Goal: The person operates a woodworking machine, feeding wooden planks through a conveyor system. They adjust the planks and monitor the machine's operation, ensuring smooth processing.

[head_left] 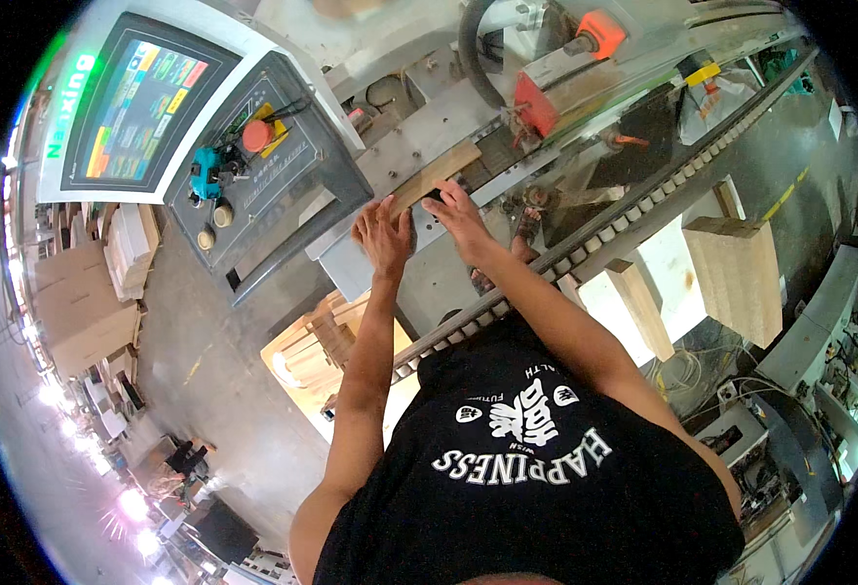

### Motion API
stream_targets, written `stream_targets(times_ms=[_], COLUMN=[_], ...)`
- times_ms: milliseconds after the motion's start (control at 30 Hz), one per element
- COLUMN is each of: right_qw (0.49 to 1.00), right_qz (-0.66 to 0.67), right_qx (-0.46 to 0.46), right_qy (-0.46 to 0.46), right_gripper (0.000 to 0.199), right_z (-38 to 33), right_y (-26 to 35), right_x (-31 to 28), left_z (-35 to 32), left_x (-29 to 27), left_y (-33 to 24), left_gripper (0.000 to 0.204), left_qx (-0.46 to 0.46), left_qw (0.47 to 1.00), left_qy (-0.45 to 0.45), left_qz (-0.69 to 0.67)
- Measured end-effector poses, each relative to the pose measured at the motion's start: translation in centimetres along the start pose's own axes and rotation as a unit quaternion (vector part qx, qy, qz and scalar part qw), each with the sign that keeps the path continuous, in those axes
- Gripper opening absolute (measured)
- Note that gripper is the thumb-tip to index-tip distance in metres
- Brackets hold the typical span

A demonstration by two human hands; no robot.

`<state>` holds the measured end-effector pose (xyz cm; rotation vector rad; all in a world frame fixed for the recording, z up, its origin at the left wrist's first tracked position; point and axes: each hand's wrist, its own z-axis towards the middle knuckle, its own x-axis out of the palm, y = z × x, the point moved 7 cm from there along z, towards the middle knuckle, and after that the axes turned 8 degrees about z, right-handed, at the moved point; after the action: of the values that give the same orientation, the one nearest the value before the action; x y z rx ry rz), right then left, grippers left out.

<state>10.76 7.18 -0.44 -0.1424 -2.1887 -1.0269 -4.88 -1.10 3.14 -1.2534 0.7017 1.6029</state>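
Both hands' fingers clamped on wooden strip (436, 178): left hand (382, 237) below, right hand (459, 216) beside.

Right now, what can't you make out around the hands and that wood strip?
- Head view: underside of the wooden strip and how the left hand grips it; the hand's back hides its fingers.
- Right hand: fingertips' contact with the strip's near end, too small to tell.
- Control panel button labels: too small, bent by the fisheye.
- Machine bed beneath the strip: hidden by both hands.
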Motion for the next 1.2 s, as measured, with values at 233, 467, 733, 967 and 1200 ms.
stream_targets(times_ms=[233, 467, 733, 967, 1200], right_qw=[0.997, 0.994, 0.99, 0.988, 0.987], right_qz=[0.038, 0.025, 0.042, 0.034, 0.062], right_qx=[-0.065, -0.102, -0.123, -0.133, -0.129], right_qy=[-0.006, -0.023, -0.048, -0.068, -0.066], right_gripper=[0.087, 0.079, 0.07, 0.075, 0.059], right_z=[0.4, 0.4, 1.0, 2.3, 1.2], right_y=[-0.5, 0.1, 4.4, 6.7, 8.4], right_x=[2.3, 2.0, -0.8, -4.3, -7.0], left_z=[-0.6, -0.5, 1.7, 3.4, 6.3], left_x=[-0.6, -0.1, 1.4, 2.6, 4.0], left_y=[3.3, 3.2, -1.2, -5.3, -11.4], left_gripper=[0.048, 0.046, 0.05, 0.058, 0.058], left_qx=[0.1, 0.143, 0.167, 0.155, 0.176], left_qw=[0.995, 0.988, 0.985, 0.987, 0.984], left_qy=[0.006, 0.044, 0.029, 0.035, 0.005], left_qz=[0.014, 0.031, -0.001, -0.026, -0.026])
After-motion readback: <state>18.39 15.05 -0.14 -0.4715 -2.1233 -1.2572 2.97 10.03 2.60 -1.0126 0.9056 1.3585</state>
